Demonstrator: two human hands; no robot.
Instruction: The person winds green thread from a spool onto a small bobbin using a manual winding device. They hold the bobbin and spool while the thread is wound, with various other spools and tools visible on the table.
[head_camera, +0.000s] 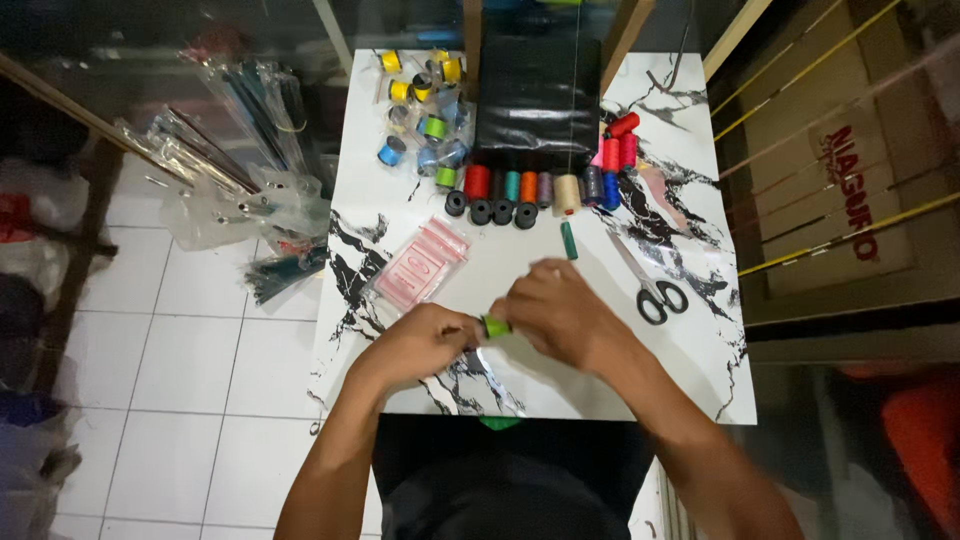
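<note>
Hands: left hand (425, 338) and right hand (560, 312) meet over the near middle of the table, fingers pinched together on a small bright-green thread spool (496, 326) between them.
Table: white rectangular marble-patterned tabletop (690, 375); bare room right of the hands, near edge close below them.
Black pouch: glossy black rectangular bag (538, 100) at the far edge.
Spool row: upright coloured thread spools (540, 187) before it.
Packet: clear flat plastic packet with pink contents (420, 266), left of centre.
Scissors: black-handled scissors (650, 288), right.
</note>
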